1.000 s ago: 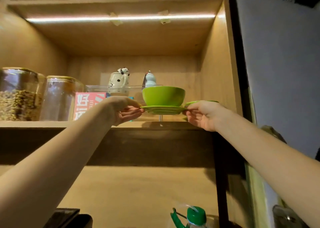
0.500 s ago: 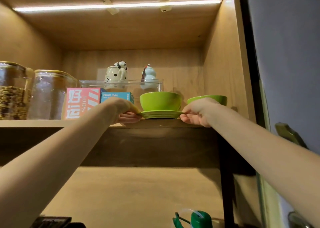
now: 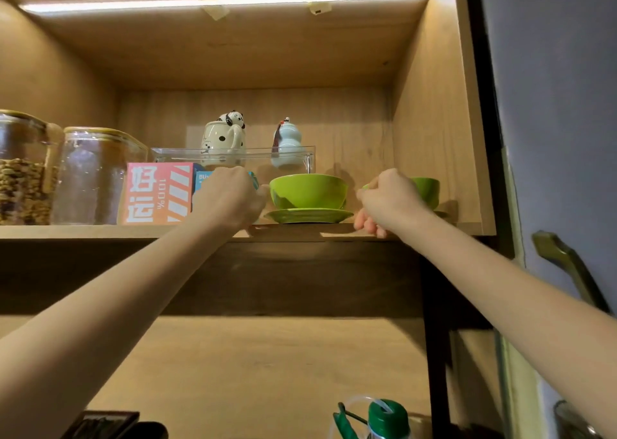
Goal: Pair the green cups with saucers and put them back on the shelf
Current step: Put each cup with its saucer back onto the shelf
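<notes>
Glossy green cup [image 3: 307,191] & saucer [image 3: 309,215], matt wood-grain shelf [image 3: 100,231], glass jars [image 3: 96,174]

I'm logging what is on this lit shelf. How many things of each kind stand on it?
Green cups: 2
Green saucers seen: 1
Glass jars: 2
Boxes: 2
Clear tray: 1
Panda mug: 1
Gourd bottle: 1
Total: 10
</notes>
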Demonstrator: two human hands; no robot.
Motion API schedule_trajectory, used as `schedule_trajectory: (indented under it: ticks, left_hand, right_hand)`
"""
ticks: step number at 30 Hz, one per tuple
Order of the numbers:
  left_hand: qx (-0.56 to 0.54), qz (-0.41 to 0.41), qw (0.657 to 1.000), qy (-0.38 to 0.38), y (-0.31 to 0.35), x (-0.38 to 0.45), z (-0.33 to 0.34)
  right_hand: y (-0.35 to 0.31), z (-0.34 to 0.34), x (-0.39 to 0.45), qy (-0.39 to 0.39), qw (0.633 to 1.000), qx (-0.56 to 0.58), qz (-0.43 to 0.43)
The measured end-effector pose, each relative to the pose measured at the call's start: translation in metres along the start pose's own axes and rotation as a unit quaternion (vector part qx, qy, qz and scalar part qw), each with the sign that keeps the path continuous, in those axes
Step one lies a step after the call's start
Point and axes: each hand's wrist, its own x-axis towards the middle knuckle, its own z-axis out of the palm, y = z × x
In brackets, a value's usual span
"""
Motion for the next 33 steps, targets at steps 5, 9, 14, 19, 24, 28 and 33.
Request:
schedule_trajectory:
  ticks: [5, 9, 14, 19, 24, 28, 33]
  left_hand:
    - [0.060, 0.127, 0.988, 0.071, 0.038, -0.046, -0.007]
    - [0.093, 0.151, 0.984, 0.026, 0.050, -0.071, 0.016]
    - [0.134, 0.099, 0.984, -0.059, 0.043, -0.077, 0.034]
    - [0.114, 0.091, 0.988, -0.056, 0.028, -0.069, 0.041]
    - [0.060, 0.087, 0.994, -0.032, 0.017, -0.064, 0.048]
    - [0.056, 0.081, 0.995, -0.014, 0.010, -0.061, 0.052]
    - [0.027, 0.065, 0.997, 0.016, 0.010, -0.060, 0.056]
  right_hand:
    - [0.018, 0.007, -0.030, 0.074, 0.952, -0.216, -0.202]
    - [0.026, 0.016, -0.034, 0.033, 0.923, -0.324, -0.202]
    - [0.034, 0.024, -0.030, 0.059, 0.926, -0.300, -0.219]
    - [0.038, 0.030, -0.027, 0.070, 0.928, -0.280, -0.237]
    - [0.040, 0.036, -0.027, 0.090, 0.926, -0.266, -0.254]
    - [0.043, 0.042, -0.027, 0.101, 0.926, -0.246, -0.270]
    - [0.050, 0.047, -0.026, 0.113, 0.924, -0.230, -0.283]
